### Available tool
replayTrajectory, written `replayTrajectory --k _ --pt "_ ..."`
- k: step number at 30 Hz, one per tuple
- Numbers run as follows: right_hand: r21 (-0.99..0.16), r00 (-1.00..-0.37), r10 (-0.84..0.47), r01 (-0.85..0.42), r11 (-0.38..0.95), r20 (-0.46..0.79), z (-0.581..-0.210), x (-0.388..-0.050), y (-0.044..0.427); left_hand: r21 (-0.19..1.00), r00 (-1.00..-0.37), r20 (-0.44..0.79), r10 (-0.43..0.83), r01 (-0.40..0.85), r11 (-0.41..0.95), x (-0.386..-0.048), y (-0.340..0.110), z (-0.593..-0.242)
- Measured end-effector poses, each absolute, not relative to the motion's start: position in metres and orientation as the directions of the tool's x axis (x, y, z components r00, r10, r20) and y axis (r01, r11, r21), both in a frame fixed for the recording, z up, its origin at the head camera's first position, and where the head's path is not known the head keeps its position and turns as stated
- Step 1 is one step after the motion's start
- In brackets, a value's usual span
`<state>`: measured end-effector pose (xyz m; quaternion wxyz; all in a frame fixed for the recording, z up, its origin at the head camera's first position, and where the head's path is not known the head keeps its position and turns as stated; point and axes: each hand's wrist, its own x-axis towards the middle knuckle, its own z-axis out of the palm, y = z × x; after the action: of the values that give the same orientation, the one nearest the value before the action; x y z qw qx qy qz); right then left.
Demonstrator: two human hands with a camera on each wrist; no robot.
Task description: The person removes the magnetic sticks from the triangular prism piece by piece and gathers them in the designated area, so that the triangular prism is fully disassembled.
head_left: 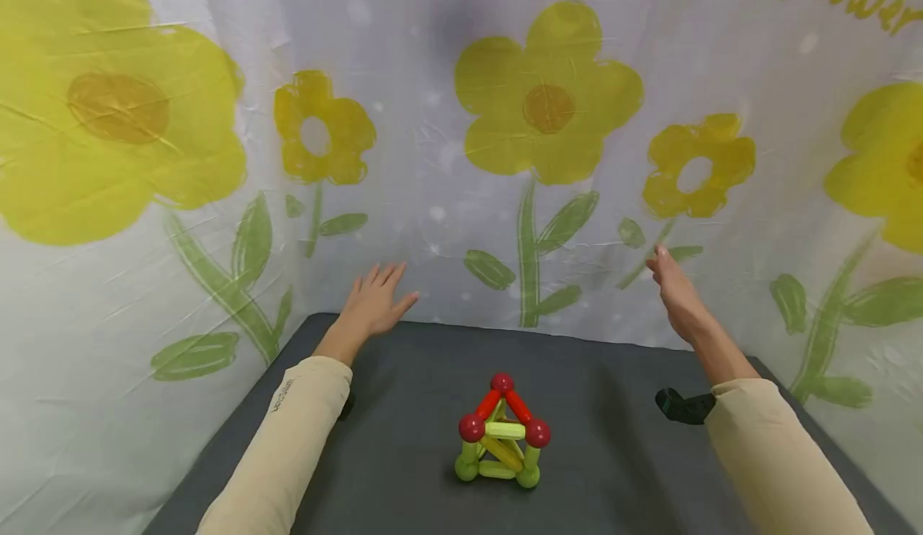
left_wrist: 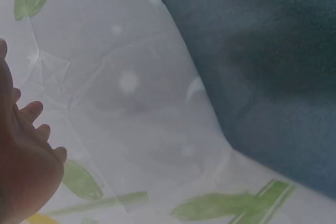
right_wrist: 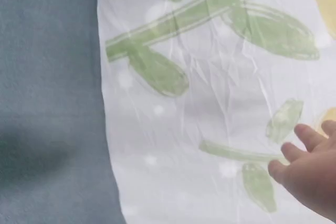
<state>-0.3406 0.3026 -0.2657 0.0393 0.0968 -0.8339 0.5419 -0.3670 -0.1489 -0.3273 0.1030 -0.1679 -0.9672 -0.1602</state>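
On the dark table stands a small framework (head_left: 502, 431) of rods and balls, with red parts at the top and green and yellow ones below. My left hand (head_left: 373, 303) is raised over the table's far left part, fingers spread and holding nothing. In the left wrist view that hand (left_wrist: 26, 150) shows at the left edge. My right hand (head_left: 678, 291) is held up at the far right with its fingers extended, also holding nothing. It appears at the right edge of the right wrist view (right_wrist: 312, 166). Neither hand touches the framework, which sits between the two forearms.
A pale cloth (head_left: 433, 223) printed with yellow flowers and green stems hangs behind and beside the dark table (head_left: 577, 471). A black strap or band (head_left: 683, 407) shows at the right wrist. Soft shadows of the arms fall on the table.
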Motion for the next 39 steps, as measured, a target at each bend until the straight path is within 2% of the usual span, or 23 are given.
replayTrajectory --k 4,7,12,16,21,27,33,39 --pt "-0.957 -0.962 -0.213 -0.214 0.195 0.172 -0.282 -0.335 0.310 0.360 -0.902 0.290 0.321 0.413 0.836 -0.361 -0.149 -0.338" --pt "-0.973 -0.927 -0.321 -0.222 0.055 0.194 -0.294 -0.330 0.313 0.427 -0.884 0.302 0.357 0.460 0.779 -0.354 -0.145 -0.345" --pt "-0.990 -0.904 -0.403 -0.130 -0.063 0.144 -0.303 -0.322 0.306 0.625 -0.852 0.290 0.436 0.514 0.588 -0.342 -0.135 -0.353" --pt "-0.988 -0.900 -0.420 -0.054 -0.146 0.111 -0.309 -0.315 0.298 0.752 -0.853 0.246 0.460 0.468 0.465 -0.334 -0.129 -0.359" --pt "-0.970 -0.880 -0.463 0.010 -0.242 0.106 -0.326 -0.308 0.295 0.789 -0.858 0.198 0.474 0.427 0.443 -0.323 -0.118 -0.369" --pt "-0.883 -0.806 -0.572 0.151 -0.445 0.151 -0.356 -0.306 0.294 0.850 -0.854 0.137 0.503 0.361 0.383 -0.308 -0.103 -0.384" --pt "-0.810 -0.776 -0.613 0.259 -0.526 0.150 -0.385 -0.300 0.285 0.903 -0.830 0.087 0.552 0.299 0.308 -0.299 -0.094 -0.401" --pt "-0.751 -0.640 -0.742 0.386 -0.535 0.199 -0.408 -0.297 0.278 0.920 -0.819 0.027 0.574 0.245 0.306 -0.287 -0.088 -0.410"
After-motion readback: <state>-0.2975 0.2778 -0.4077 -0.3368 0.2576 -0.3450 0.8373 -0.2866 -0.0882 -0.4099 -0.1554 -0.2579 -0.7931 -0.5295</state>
